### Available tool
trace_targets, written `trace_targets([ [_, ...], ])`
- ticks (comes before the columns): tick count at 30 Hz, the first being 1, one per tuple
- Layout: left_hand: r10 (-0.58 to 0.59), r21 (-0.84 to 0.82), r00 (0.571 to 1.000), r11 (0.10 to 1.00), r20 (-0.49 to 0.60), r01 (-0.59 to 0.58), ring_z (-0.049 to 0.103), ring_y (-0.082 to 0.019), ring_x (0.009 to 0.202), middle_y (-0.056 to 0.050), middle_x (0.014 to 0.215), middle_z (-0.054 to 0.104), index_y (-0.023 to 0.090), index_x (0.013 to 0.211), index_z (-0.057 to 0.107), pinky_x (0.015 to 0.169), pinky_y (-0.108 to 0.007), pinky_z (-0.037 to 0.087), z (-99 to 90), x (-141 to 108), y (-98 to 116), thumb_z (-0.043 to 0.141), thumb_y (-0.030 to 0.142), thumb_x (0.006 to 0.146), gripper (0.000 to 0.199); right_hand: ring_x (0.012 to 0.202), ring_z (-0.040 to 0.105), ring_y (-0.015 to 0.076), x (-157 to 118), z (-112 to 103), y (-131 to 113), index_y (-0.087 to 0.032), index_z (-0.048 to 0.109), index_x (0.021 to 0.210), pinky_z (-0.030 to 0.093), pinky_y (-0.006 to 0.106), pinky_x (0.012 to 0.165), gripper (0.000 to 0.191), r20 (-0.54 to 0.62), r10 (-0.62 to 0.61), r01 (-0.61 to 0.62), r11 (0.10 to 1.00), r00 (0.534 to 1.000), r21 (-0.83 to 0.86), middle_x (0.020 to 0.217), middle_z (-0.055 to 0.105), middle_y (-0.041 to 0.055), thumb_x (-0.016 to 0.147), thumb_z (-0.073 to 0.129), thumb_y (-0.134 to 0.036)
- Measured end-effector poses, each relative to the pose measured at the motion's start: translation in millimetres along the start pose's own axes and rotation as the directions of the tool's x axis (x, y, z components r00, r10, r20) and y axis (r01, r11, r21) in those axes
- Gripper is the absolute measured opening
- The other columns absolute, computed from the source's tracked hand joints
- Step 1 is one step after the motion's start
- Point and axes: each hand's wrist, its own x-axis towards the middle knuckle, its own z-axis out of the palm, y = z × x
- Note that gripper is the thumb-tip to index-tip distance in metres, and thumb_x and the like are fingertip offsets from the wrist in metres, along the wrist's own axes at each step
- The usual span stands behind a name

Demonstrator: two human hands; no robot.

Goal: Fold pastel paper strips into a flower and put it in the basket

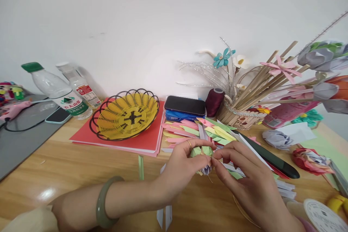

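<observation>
A small folded paper piece (201, 151), green on top with purple-white folds below, is held near the middle of the view. My left hand (185, 163) wraps round its left side, thumb across the front. At its right edge my right hand (244, 174) has thumb and fingertips pinched together; what they hold is too small to make out. A thin tan strand hangs below the paper piece. Behind the hands lies a pile of folded paper strips (185, 128) in pink, green, yellow and white.
A yellow woven basket (130, 116) sits on red paper (81, 134). Behind are a phone (185, 105), a maroon thread spool (214, 102) and a flower basket (239, 117). Bottles (65, 96) stand left; paper flowers (312, 161) and a white spool (323, 215) are at right.
</observation>
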Motion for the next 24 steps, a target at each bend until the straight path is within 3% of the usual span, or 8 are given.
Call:
trace_targets([
  [6, -0.029, -0.028, 1.000, 0.999, 0.009, 0.030, 0.050, -0.010, 0.073, -0.001, 0.088, 0.062, 0.019, 0.092, 0.063, 0.067, -0.023, 0.038, 2.0, 1, 2, 0.055, 0.013, 0.065, 0.029, 0.066, 0.054, 0.0122, -1, 3, 1, -0.018, 0.054, 0.079, 0.042, 0.024, 0.054, 0.002, -0.047, -0.066, 0.060, 0.991, 0.997, -0.119, 0.073, 0.053, 0.0019, 0.079, 0.054, -0.017],
  [10, -0.043, -0.052, 0.999, 0.998, 0.022, 0.044, 0.050, -0.009, 0.072, -0.002, 0.089, 0.061, 0.019, 0.093, 0.062, 0.067, -0.023, 0.038, 2.0, 0, 2, 0.054, 0.014, 0.067, 0.027, 0.065, 0.053, 0.0129, -3, 2, 6, -0.016, 0.056, 0.084, 0.041, 0.025, 0.056, 0.009, -0.124, -0.208, 0.171, 0.951, 0.970, -0.257, 0.073, 0.057, 0.0034, 0.076, 0.060, -0.014],
  [14, -0.039, -0.056, 0.998, 0.998, 0.042, 0.041, 0.050, -0.009, 0.072, -0.002, 0.086, 0.061, 0.019, 0.093, 0.062, 0.068, -0.023, 0.038, 0.8, 1, 1, 0.051, 0.013, 0.069, 0.027, 0.065, 0.051, 0.0161, -3, -8, 10, -0.011, 0.059, 0.095, 0.039, 0.030, 0.057, 0.018, 0.019, -0.461, 0.431, 0.812, 0.887, -0.393, 0.073, 0.061, 0.0056, 0.077, 0.057, -0.011],
  [16, -0.046, -0.070, 0.998, 0.996, 0.045, 0.049, 0.050, -0.010, 0.073, -0.002, 0.086, 0.060, 0.019, 0.091, 0.062, 0.068, -0.024, 0.038, 0.6, 1, 1, 0.051, 0.013, 0.069, 0.026, 0.065, 0.051, 0.0175, -2, -13, 9, -0.008, 0.059, 0.097, 0.039, 0.031, 0.057, 0.019, 0.083, -0.513, 0.498, 0.764, 0.855, -0.409, 0.073, 0.063, 0.0075, 0.080, 0.052, -0.011],
  [24, -0.049, 0.007, 0.999, 0.999, 0.025, 0.048, 0.050, -0.009, 0.073, -0.001, 0.087, 0.059, 0.020, 0.091, 0.062, 0.068, -0.023, 0.037, 0.8, 1, 1, 0.053, 0.014, 0.068, 0.025, 0.063, 0.049, 0.0187, 1, -14, 8, -0.005, 0.059, 0.092, 0.036, 0.032, 0.053, 0.015, 0.120, -0.497, 0.497, 0.757, 0.859, -0.425, 0.070, 0.062, 0.0094, 0.080, 0.051, -0.010],
])
